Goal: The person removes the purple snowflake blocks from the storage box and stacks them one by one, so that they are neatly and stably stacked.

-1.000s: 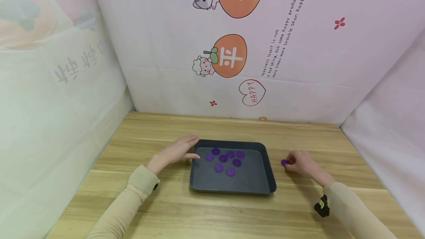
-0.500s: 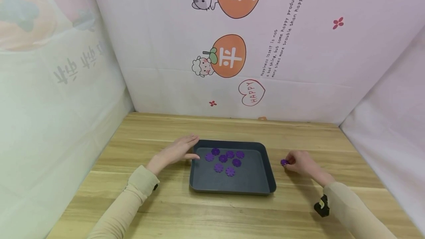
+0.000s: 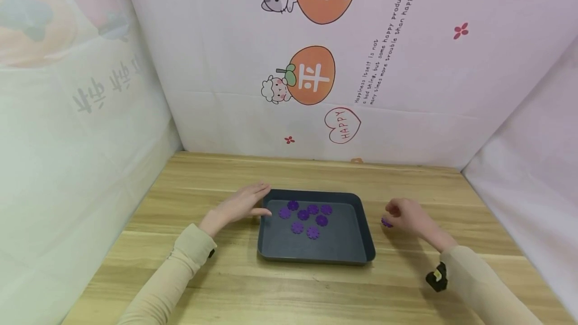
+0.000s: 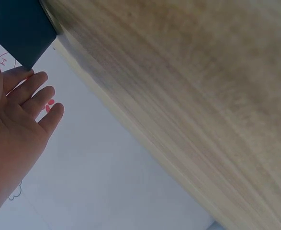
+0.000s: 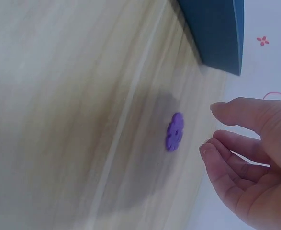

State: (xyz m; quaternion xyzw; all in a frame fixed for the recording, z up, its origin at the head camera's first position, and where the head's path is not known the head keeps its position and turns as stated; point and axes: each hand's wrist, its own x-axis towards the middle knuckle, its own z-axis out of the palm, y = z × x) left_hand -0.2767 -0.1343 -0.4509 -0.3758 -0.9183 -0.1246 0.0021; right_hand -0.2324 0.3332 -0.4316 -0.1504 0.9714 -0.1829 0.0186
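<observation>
My left hand [image 3: 239,205] rests at the left back corner of a dark grey tray [image 3: 340,245], fingers straight and thumb over the rim. In the left wrist view, fingertips show right at the tray's corner. Several purple flower-shaped discs [image 3: 313,233] lie spread inside the tray. To the right of it, a single purple flower-shaped disc [image 5: 175,132] lies flat on the table. Just above this disc hovers my right hand [image 3: 408,217], thumb and fingers parted with nothing between them. From the head, its fingers partly cover that disc.
The wooden table [image 3: 289,295] meets a printed white cloth [image 3: 235,124] at its back edge. More white cloth hangs along both sides. A dark device [image 3: 437,277] sits by the right sleeve.
My right hand has let go of the purple disc and lifted slightly, its fingers spreading apart. The left hand, the tray and the discs inside it have stayed put.
</observation>
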